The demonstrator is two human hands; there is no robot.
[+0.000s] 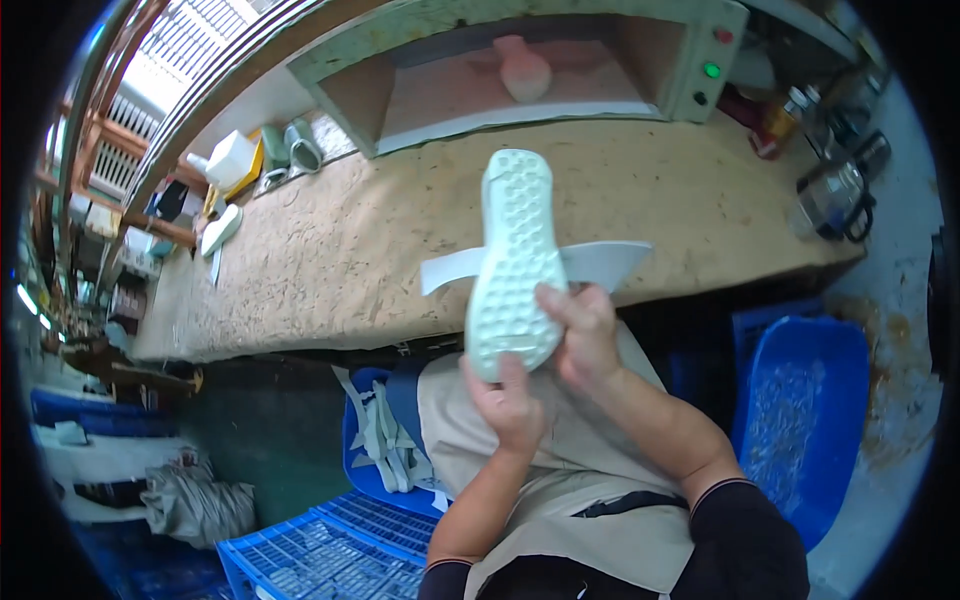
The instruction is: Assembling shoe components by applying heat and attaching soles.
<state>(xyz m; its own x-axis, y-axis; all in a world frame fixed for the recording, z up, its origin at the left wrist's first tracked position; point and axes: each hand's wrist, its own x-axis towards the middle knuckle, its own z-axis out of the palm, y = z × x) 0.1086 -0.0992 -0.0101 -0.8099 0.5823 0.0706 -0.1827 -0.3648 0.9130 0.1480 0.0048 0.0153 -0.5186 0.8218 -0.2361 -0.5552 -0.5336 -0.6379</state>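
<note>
A pale mint-green shoe sole is held up over my lap, its studded underside facing me and its narrower end pointing away. White flaps stick out from under it on both sides. My left hand is closed on the near end, thumb pressed against the studs. My right hand grips the right edge near the same end, with its thumb on top. The fingers beneath the sole are hidden, as is whatever lies on its far side.
Beyond the brown-topped workbench stands an open heating box with a reddish-lit piece inside. A glass jug stands at right. Blue bins flank my lap: one at right, another holding pale straps at left, near a blue crate.
</note>
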